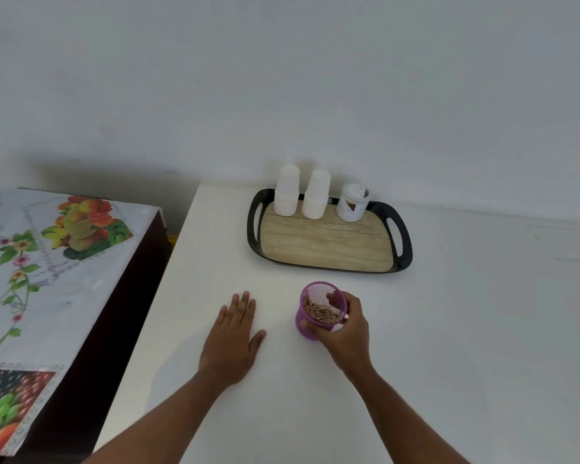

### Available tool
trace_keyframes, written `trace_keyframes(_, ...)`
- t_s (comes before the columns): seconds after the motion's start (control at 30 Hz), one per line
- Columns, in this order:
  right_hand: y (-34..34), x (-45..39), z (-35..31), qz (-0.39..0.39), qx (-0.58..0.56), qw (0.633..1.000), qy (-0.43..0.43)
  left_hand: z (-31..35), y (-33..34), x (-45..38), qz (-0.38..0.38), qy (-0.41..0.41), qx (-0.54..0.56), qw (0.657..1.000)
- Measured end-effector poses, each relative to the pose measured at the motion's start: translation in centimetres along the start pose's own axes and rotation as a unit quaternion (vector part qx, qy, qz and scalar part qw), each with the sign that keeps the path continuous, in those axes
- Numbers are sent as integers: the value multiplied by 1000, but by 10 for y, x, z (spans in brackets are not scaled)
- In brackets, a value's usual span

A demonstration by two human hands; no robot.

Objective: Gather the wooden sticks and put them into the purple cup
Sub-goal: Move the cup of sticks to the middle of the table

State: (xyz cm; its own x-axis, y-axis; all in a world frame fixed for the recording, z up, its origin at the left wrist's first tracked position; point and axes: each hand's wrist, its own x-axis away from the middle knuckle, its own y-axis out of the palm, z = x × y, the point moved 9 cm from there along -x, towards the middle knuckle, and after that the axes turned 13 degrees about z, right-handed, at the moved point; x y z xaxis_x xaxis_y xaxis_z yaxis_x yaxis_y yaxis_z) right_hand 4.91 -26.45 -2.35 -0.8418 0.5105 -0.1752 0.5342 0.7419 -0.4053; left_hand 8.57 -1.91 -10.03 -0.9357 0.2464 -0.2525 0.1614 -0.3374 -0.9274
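a little below the centre of the frame, the person's right hand (344, 329) is wrapped around a purple cup (317, 311) made of mesh, the thumb pressed on its near left side and the other fingers curled over the far right rim, so the hand is closed on the cup. the cup is tipped slightly toward the camera, and whether its base touches the white table (449, 329) i cannot tell. inside it a bundle of wooden sticks (323, 311) shows end-on, filling the lower part of the opening. to the left of the cup, apart from it, the left hand (235, 333) lies flat and palm down on the table, fingers straight and close together, thumb spread out toward the cup, holding nothing. toward the upper middle of the frame, near the wall, sits a black tray (404, 242) with a wood-grain floor; along its far edge stand two stacks of white paper cups (286, 195) and, to their right, a white jar (351, 204). at the left edge of the frame a second table carries a fruit-printed cloth (47, 262).
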Motion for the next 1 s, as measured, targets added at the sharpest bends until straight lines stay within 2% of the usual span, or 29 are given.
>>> trace_keyframes(0.57, 4, -2, 4, -43, 13, 998, -33, -4, -1, -1, 9, -12, -10, 1000)
trace_keyframes(0.83, 18, -15, 19, -179, 14, 984, -15, -3, -3, 0, 16, -12, -2, 1000)
trace_keyframes(0.9, 16, -14, 29, -177, -3, 984, 6, -2, -4, 0, 17, -10, 0, 1000)
trace_keyframes(1.0, 14, -2, 36, -120, -20, 992, 44, -3, -4, -1, 19, -13, 2, 1000)
